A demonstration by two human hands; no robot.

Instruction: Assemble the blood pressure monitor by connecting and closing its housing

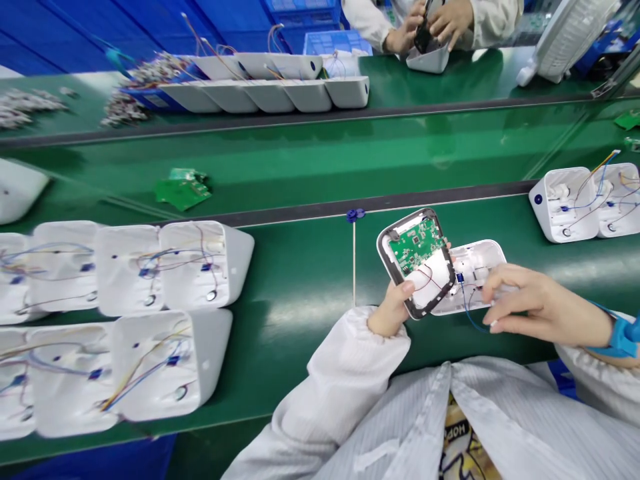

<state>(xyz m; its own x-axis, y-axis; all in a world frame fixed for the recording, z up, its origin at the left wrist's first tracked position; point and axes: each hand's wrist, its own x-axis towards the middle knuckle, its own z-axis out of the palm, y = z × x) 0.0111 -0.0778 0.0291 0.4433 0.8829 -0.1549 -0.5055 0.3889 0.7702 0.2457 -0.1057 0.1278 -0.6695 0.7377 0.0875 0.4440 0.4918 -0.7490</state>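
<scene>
The left hand's [393, 311] fingers hold a dark-rimmed lid [443, 288] by its lower left edge, thumb on the near face and at least 1 fingertip showing past the far side. The right hand [545, 303] is loosely bent, its thumb and fingers only slightly apart near the end of a blue wire [466, 308]; I cannot tell whether they pinch it. The lid is tilted, its green circuit board [417, 243] facing up, and it overlaps the left part of a white shell [487, 252] that lies open on the green table [295, 280]; whether the 2 touch is unclear. The likeliest trouble is a strained wire: lifting the lid away while a lead is caught could tug a plug loose, and closing the 2 parts over a stray loop could trap it. A thumb sliding inward could also press on the thin leads [429, 273] beside the board. Farther out, wired shells [243, 263] crowd the left side and 2 more [539, 217] stand at the right. Beyond them lie loose green boards [184, 191], and across the table a co-worker's hands [453, 23] work over another shell [429, 61].
</scene>
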